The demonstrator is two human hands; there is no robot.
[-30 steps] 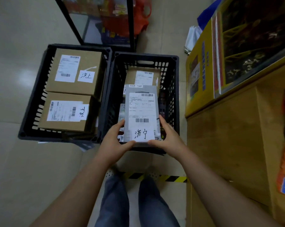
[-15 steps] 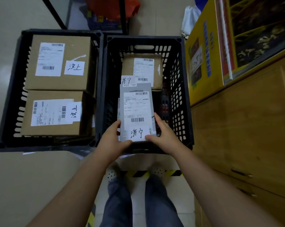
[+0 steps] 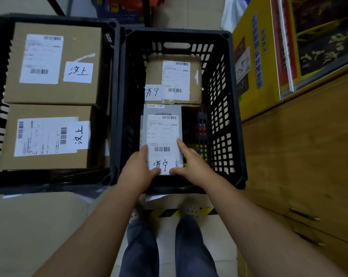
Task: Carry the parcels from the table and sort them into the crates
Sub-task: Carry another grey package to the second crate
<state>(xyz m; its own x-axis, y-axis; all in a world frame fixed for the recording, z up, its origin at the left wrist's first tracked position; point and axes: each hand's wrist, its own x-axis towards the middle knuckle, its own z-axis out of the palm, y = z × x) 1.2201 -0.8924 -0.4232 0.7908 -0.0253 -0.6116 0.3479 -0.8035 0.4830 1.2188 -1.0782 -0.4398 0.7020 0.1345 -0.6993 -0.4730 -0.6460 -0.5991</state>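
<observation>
On the left stands the left crate [image 3: 113, 100], black and slatted, holding two brown cartons: the far carton [image 3: 53, 62] and the near carton [image 3: 47, 136], each with a printed label and a handwritten tag, lying side by side and filling most of that crate. Touching it on the right is the right crate [image 3: 235, 108], and this is where the move is decided. The left hand [image 3: 138, 166] grips the near left edge of the grey parcel [image 3: 162, 132], thumb on the top face; the right hand [image 3: 191, 164] grips the near right edge, forefinger stretched along the label. Both hands are about equally near, since the parcel sits between them. Its long axis runs straight away from the person, its far end close against the brown parcel [image 3: 173, 78] at the crate's far end, whose handwritten tag shows the same characters. The parcel lies low inside the crate walls; whether it already rests on what is beneath cannot be told. Judging from this, only lowering and letting go remains, with spare room to the parcel's right, where coloured items show dimly. Further right come a yellow box [image 3: 255, 62] and a wooden cabinet [image 3: 301, 156], close beside the crate; the pale tiled floor [image 3: 39, 226] carries a striped hazard tape [image 3: 169, 212] by the person's feet
</observation>
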